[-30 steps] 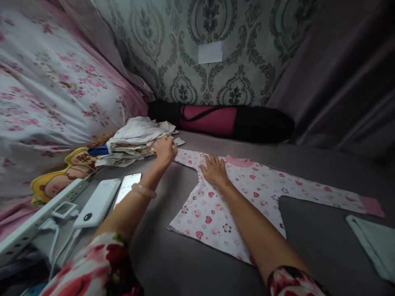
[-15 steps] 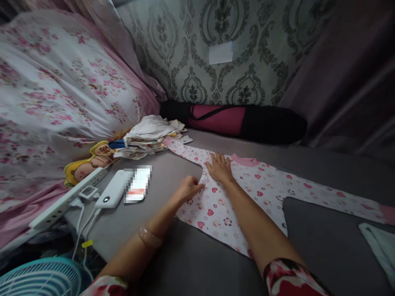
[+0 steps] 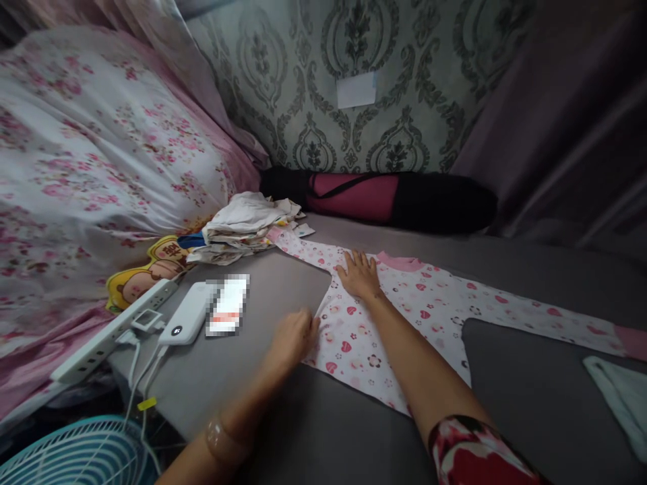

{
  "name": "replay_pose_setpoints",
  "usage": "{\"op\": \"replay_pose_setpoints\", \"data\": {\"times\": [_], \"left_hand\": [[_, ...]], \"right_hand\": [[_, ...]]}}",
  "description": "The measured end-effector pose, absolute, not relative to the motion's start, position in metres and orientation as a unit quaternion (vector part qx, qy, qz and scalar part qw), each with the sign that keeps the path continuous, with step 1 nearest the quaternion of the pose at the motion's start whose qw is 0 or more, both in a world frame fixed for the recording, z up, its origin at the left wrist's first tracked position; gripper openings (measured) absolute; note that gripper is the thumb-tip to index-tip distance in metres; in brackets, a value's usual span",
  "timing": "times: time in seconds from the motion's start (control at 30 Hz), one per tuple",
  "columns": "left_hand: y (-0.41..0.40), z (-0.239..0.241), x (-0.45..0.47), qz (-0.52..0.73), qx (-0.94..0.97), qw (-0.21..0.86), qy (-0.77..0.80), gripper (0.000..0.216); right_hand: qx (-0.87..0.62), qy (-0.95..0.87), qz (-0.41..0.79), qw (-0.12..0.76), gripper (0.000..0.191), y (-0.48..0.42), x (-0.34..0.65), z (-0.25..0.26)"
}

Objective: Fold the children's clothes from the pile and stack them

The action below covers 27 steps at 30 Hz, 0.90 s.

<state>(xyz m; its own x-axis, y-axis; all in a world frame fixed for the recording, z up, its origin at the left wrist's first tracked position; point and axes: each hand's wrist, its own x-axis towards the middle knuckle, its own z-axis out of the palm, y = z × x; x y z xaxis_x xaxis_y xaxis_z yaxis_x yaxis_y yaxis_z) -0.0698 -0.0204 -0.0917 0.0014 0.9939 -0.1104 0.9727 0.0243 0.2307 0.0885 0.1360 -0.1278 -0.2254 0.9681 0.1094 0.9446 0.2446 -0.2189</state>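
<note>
A white long-sleeved baby top (image 3: 435,303) with red hearts and pink cuffs lies spread flat on the grey surface (image 3: 283,431). My right hand (image 3: 360,275) rests open and flat on its chest, just left of the pink collar. My left hand (image 3: 293,337) lies at the garment's left side edge near the hem, fingers on the fabric; whether they pinch it is not clear. A bracelet sits on my left wrist.
A pile of folded clothes (image 3: 245,225) lies past the left sleeve. A phone (image 3: 227,305), power bank (image 3: 185,323) and power strip (image 3: 111,330) sit at left, a fan (image 3: 71,455) below. A black-and-pink rolled bag (image 3: 379,199) lines the wall. A pale cloth (image 3: 619,397) is at right.
My left hand left the left sleeve's end by the pile, drew back along the garment's side and now sits lower, near the hem. My right hand stayed put.
</note>
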Motion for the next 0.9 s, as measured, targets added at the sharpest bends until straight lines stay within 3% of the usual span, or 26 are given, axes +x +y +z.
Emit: {"op": "replay_pose_setpoints", "data": {"times": [0.27,0.43,0.67,0.9], "left_hand": [[-0.061,-0.092,-0.088,0.073,0.696,0.106,0.706,0.034],[-0.063,-0.089,-0.09,0.095,0.689,0.131,0.707,0.029],[-0.066,-0.082,-0.096,0.099,0.672,0.212,0.703,0.026],[-0.071,-0.095,-0.122,0.156,0.674,0.247,0.678,0.021]], "right_hand": [[-0.589,-0.78,0.023,0.212,0.044,0.126,0.094,-0.118],[-0.585,-0.795,0.028,0.159,0.038,0.093,0.1,-0.111],[-0.596,-0.795,0.088,0.07,0.063,0.029,0.075,-0.114],[-0.442,-0.876,0.179,0.08,0.061,-0.047,0.054,-0.096]]}}
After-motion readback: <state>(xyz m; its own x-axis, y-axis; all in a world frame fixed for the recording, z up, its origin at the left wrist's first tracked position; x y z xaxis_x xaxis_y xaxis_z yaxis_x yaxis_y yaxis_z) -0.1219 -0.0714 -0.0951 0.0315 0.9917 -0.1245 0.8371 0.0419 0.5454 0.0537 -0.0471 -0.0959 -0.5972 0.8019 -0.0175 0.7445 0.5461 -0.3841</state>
